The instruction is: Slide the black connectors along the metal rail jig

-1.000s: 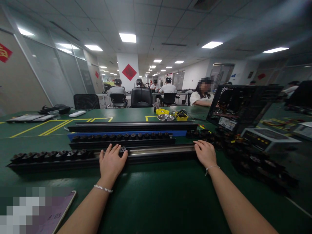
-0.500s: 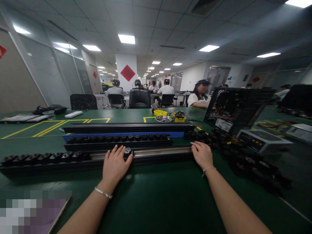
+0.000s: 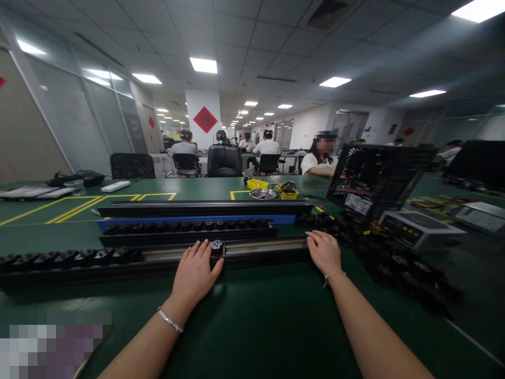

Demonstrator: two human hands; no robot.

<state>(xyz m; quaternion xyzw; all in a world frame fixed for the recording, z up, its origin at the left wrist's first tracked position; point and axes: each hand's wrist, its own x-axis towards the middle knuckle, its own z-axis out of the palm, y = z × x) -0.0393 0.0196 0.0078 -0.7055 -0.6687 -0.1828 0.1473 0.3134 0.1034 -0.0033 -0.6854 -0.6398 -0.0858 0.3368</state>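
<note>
A long black rail (image 3: pixel 268 246) with a pale metal strip along its top lies crosswise in front of me. My left hand (image 3: pixel 196 273) rests flat over its middle, fingers stretched forward and thumb out to the side. Against its index finger sits a small black block with a silvery top (image 3: pixel 217 246), on the rail. My right hand (image 3: pixel 325 251) lies over the rail's right end, fingers extended and touching it; its fingertips are partly hidden. Several similar black blocks (image 3: pixel 84 257) stand in a row on the rail's left part.
Behind lie another row of black blocks (image 3: pixel 185 226), a blue strip (image 3: pixel 286 219) and a second black rail (image 3: pixel 205 208). At right are a heap of black parts (image 3: pixel 402 263), a power supply (image 3: pixel 420 229) and an open computer case (image 3: pixel 374 176). A person (image 3: pixel 317 155) sits across the table.
My left hand has moved right along the rail, and the silvery-topped block has slid right with it. My right hand stays at the rail's end. The view has shifted slightly.
</note>
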